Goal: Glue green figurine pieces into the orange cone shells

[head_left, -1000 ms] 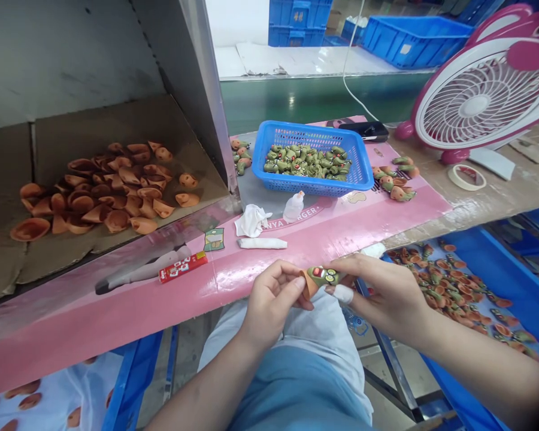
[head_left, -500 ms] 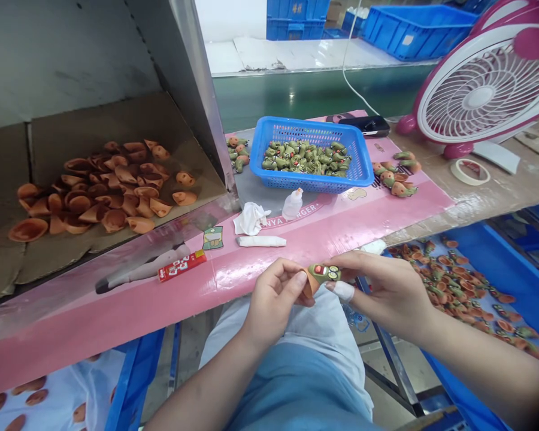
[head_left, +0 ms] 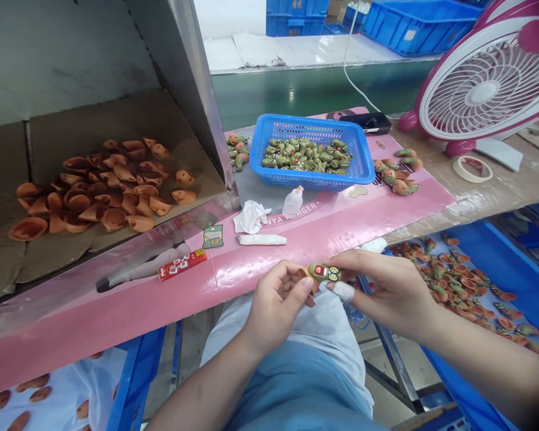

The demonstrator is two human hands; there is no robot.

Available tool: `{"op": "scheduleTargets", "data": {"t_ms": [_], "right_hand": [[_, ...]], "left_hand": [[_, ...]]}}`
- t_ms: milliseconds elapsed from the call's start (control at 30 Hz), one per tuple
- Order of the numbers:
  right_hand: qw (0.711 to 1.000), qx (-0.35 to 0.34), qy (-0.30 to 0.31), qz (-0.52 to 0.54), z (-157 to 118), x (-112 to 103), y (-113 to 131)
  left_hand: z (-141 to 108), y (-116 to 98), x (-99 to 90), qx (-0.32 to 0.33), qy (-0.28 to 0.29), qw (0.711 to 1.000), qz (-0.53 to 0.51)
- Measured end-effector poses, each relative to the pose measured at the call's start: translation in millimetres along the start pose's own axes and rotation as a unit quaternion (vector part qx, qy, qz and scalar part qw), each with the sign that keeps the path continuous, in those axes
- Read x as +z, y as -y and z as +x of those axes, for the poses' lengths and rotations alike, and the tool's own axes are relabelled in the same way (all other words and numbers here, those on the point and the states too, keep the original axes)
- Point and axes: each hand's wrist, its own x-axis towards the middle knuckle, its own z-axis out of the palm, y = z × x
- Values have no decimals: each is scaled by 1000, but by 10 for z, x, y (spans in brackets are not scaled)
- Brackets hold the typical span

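Both of my hands are held over my lap and grip a small green cartoon-face figure [head_left: 324, 273] with red and white eyes. Its orange cone-shaped part [head_left: 308, 278] is mostly hidden behind my left hand [head_left: 278, 305], whose fingers curl around that end. My right hand [head_left: 386, 287], with white tape on one finger, pinches the green head from the right. More green figures lie in a blue plastic basket [head_left: 309, 182] on the pink board [head_left: 117, 320]. Loose orange cones [head_left: 112, 191] are piled on cardboard to the left.
A white cloth [head_left: 251, 217], a small glue bottle [head_left: 293, 202] and a red packet [head_left: 182, 264] lie on the board. To the right are a pink fan [head_left: 480, 90] and a blue tray of assembled pieces [head_left: 458, 281]. Blue crates [head_left: 420, 27] stand behind.
The orange part has turned in toward my left fingers and shows less than before. The figure now sits more snugly in both hands, and the view has tilted slightly.
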Motion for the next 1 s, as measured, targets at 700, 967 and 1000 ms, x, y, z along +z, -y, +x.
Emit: {"op": "scheduleTargets", "data": {"t_ms": [700,967,1000], "right_hand": [[911,-142,34,-387,100,63,79],[899,-127,40,-416,25,86,129],[900,-127,41,-415,18,87,130]], "left_hand": [[1,88,35,-47,9,999,10],[-29,36,31,-69,54,993,75],[-31,31,30,-69,60,993,77]]}}
